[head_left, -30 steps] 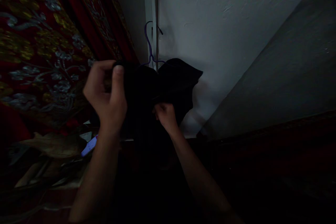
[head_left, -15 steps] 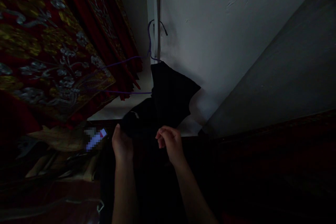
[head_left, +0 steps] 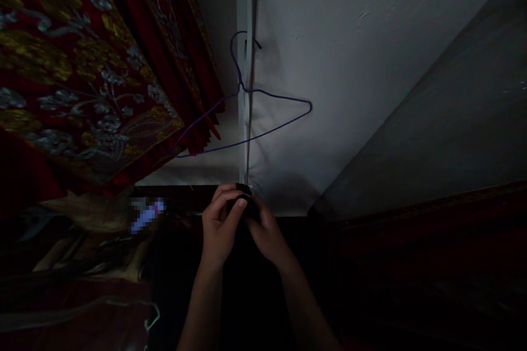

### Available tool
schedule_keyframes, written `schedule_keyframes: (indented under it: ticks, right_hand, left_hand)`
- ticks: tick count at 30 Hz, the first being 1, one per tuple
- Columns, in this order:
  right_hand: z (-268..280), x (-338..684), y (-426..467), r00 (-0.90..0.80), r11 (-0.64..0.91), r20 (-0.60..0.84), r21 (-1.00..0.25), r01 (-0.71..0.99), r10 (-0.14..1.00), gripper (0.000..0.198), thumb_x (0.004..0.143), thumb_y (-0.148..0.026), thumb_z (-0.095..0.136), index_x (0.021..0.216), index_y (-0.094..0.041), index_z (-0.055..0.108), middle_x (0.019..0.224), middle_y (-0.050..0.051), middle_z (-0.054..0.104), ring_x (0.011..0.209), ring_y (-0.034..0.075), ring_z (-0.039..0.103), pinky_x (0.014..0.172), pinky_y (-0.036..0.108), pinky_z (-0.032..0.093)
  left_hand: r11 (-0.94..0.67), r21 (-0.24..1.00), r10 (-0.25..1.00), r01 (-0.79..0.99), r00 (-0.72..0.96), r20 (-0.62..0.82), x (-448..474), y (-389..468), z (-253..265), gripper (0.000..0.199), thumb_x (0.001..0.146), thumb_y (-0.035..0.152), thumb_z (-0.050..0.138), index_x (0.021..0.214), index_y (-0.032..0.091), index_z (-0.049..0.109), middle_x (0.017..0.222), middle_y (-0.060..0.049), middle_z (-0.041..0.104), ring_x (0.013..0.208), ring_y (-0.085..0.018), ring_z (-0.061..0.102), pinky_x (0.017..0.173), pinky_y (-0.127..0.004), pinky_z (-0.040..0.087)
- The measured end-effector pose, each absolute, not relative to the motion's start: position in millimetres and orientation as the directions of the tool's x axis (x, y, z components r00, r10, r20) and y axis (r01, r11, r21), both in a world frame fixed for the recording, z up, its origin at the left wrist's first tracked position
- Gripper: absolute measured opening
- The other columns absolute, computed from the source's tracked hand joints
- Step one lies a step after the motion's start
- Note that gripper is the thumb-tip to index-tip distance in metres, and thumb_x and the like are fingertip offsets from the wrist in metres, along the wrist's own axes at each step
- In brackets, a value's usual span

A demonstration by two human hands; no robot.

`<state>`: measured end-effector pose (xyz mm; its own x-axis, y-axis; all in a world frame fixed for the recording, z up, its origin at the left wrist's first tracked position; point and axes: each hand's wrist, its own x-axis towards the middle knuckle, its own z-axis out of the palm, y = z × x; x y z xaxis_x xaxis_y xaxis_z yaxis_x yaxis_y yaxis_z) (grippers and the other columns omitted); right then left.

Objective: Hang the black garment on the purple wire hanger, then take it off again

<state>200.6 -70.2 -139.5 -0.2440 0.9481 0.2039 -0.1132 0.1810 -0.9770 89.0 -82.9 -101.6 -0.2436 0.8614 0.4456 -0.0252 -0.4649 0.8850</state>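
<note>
Close up, two bare arms reach forward out of the dark; the left hand [head_left: 220,225] and the right hand [head_left: 265,230] meet in the middle, touching each other; between them is a black cloth [head_left: 245,203], soft and bunched into a small lump; the left fingers [head_left: 236,209] are curled over the top of it and the right fingers wrap it from the other side, so both hands are closed on the cloth; the rest of it is lost in the dark below the hands.

To the left, a little farther, lies a pale, flat, crumpled thing [head_left: 94,214] on a dim heap; what it is cannot be told.

Above the hands hangs a thin purple wire hanger [head_left: 247,120], bare, shaped like a triangle with a curly hook on top; it hangs at a white strip [head_left: 246,11] in the wall corner and tilts to one side.

Farther left hangs a thick red curtain [head_left: 82,66] with gold and silver flowers stitched on it; behind everything is a smooth white wall [head_left: 349,38].
</note>
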Motion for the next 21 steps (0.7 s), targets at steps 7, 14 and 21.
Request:
schedule_keyframes:
  ticks: [7,14,21]
  right_hand:
    - [-87.5,219.4,-37.8,-0.507,0.186,0.194,-0.980,-0.067,0.840,0.029,0.070,-0.023,0.051,0.089,-0.023,0.073,0.079,-0.001,0.067,0.073,0.017,0.057,0.070,0.029,0.046]
    - [-21.5,255.0,19.4,-0.277,0.598,0.553,-0.794,0.110,0.786,0.019,0.072,-0.019,0.053,0.080,-0.022,0.070,0.078,0.002,0.069,0.076,0.020,0.062,0.075,0.032,0.050]
    - [-50.4,241.7,89.3,-0.100,0.463,0.452,-0.853,0.241,0.886,0.016,0.081,-0.023,0.054,0.074,-0.022,0.068,0.072,0.000,0.067,0.071,0.018,0.060,0.066,0.028,0.046]
  left_hand:
    - [-0.285,0.958,0.958,0.040,-0.026,0.286,47.4,-69.9,-126.4,0.035,0.093,0.051,0.061,0.114,0.024,0.068,0.106,-0.007,0.069,0.102,-0.023,0.064,0.090,-0.032,0.052]
    - [-0.058,0.975,0.965,0.213,0.261,0.001,11.5,-68.3,-160.1,0.012,0.074,0.034,0.081,0.081,0.024,0.080,0.081,-0.006,0.077,0.076,-0.030,0.069,0.067,-0.032,0.053]
    - [-0.142,0.834,0.981,0.534,-0.034,0.189,-52.7,-60.0,-109.7,0.014,0.069,0.036,0.084,0.072,0.025,0.077,0.066,-0.004,0.072,0.059,-0.023,0.063,0.058,-0.027,0.044]
